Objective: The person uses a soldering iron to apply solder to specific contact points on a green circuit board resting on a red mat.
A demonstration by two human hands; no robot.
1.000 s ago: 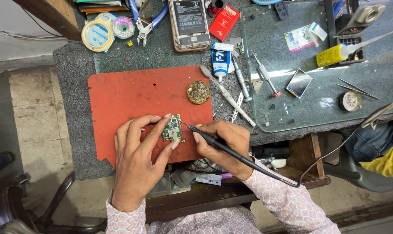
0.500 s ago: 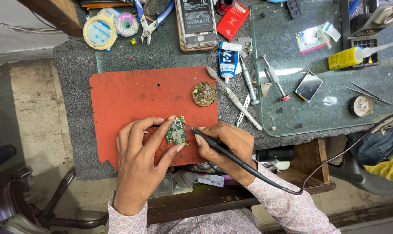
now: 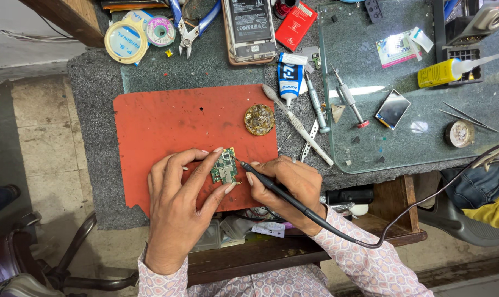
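A small green circuit board (image 3: 224, 166) rests on a red mat (image 3: 178, 124) near its front right corner. My left hand (image 3: 181, 195) pinches the board between thumb and fingers. My right hand (image 3: 285, 184) grips a black soldering iron (image 3: 271, 188) like a pen, its tip touching the board's right edge. The iron's black cable (image 3: 425, 206) runs off to the right.
A round brass tip cleaner (image 3: 259, 119) sits on the mat's right side. Behind lie an opened phone (image 3: 249, 27), pliers (image 3: 190, 25), tape rolls (image 3: 127, 41), a tube (image 3: 287, 80), screwdrivers (image 3: 348, 99) and a glass sheet (image 3: 398, 88) with small parts. Another person's leg (image 3: 486, 192) is at right.
The view has shifted slightly, so the bench sits lower in frame. Both hands stay on the board and iron in the same pose.
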